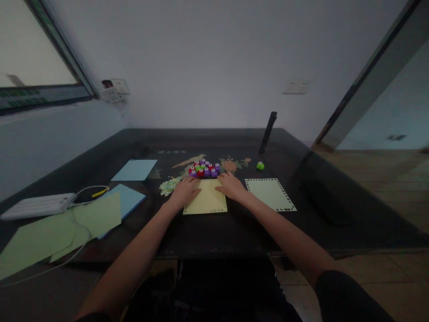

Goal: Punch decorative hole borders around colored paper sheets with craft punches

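A sheet of yellow paper (206,201) lies flat in front of me, with small punched holes along its near edge and sides. My left hand (185,191) rests on its left side, fingers stretched toward the far corner. On the right side of the sheet lies my right hand (232,185), its fingers spread near the other far corner. Just beyond the fingertips sits a cluster of small red, purple and green pieces (207,171) with white tops, which look like craft punches. A pale green sheet (270,194) with holes around its border lies to the right.
One green piece (260,166) stands apart, near an upright black strip (268,133). A heap of paper scraps (169,185) is beside my left hand. Farther left are blue sheets (136,170), green sheets (97,214) and a white power strip (40,205) with its cable.
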`<move>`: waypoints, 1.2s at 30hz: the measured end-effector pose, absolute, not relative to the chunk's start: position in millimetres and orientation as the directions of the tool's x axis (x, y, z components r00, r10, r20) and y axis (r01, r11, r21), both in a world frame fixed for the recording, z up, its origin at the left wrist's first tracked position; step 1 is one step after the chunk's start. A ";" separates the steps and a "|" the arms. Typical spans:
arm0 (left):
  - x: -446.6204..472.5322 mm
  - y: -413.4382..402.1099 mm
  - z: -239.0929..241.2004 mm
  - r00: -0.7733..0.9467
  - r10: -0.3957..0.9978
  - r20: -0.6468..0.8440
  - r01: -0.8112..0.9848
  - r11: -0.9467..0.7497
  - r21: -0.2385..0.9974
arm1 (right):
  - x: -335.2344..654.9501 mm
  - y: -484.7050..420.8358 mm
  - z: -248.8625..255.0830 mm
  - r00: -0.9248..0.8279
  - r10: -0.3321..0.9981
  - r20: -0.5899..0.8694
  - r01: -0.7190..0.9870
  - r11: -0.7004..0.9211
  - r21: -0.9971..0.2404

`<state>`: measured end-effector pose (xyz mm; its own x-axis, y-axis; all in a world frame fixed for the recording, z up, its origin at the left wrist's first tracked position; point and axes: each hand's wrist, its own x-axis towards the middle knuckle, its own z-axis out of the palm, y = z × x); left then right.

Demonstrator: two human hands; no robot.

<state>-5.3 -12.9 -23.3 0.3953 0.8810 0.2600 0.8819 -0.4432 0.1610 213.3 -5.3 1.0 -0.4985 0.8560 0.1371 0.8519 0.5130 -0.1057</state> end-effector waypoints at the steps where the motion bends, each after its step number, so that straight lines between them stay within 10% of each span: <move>1: -5.5 -12.2 -24.8 0.397 0.882 0.255 0.882 -0.443 0.158 | 213.1 -4.0 -1.0 -0.499 0.857 0.128 0.854 0.512 -0.097; 15: -8.2 -9.1 -28.5 0.378 0.887 0.265 0.894 -0.424 0.146 | 214.6 -5.4 -6.0 -0.477 0.858 0.192 0.842 0.508 -0.179; 25: -3.7 -17.0 -15.1 0.332 0.886 0.323 0.889 -0.408 0.206 | 215.6 -2.6 -6.9 -0.380 0.884 0.272 0.710 0.467 -0.526; 30: -3.7 -13.6 -15.5 0.308 0.887 0.345 0.898 -0.391 0.203 | 219.0 2.4 -13.8 -0.306 0.943 0.131 0.447 0.264 -0.855; 36: -4.9 -10.9 -14.9 0.289 0.887 0.361 0.843 -0.414 0.343 | 224.6 5.8 -15.8 -0.379 0.925 -0.012 0.344 0.129 -0.930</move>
